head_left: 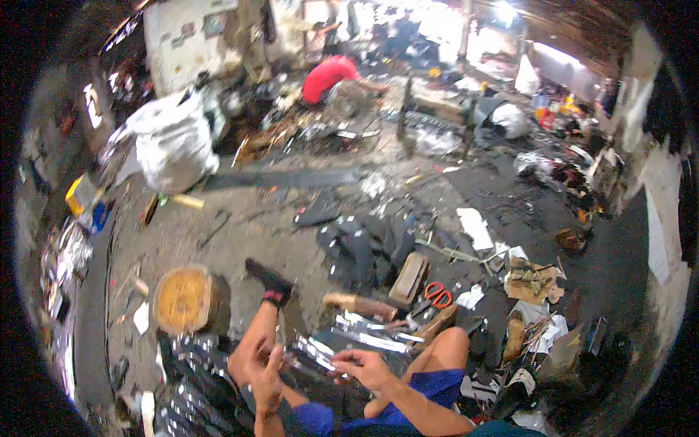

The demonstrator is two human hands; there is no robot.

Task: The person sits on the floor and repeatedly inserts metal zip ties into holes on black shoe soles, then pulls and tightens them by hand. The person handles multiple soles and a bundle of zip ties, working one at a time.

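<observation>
My right hand (366,369) is closed in a pinch on a shiny dark strip (318,352), whose material is too blurred to tell. Across from it, my left hand (265,373) is raised with thumb and fingers apart, close to the strip's left end; it is smeared and I see nothing held in it. More glossy dark strips (371,336) lie just beyond my hands, between my legs. Red-handled scissors (437,295) rest on the ground to the right, beside a flat tan block (410,277).
A round wooden block (183,299) stands at the left. Glossy black pieces (200,379) are heaped by my left leg, and a dark pile (364,247) lies ahead. Scraps (535,280) litter the right. Farther off are a white sack (172,142) and a bent-over person in red (330,76).
</observation>
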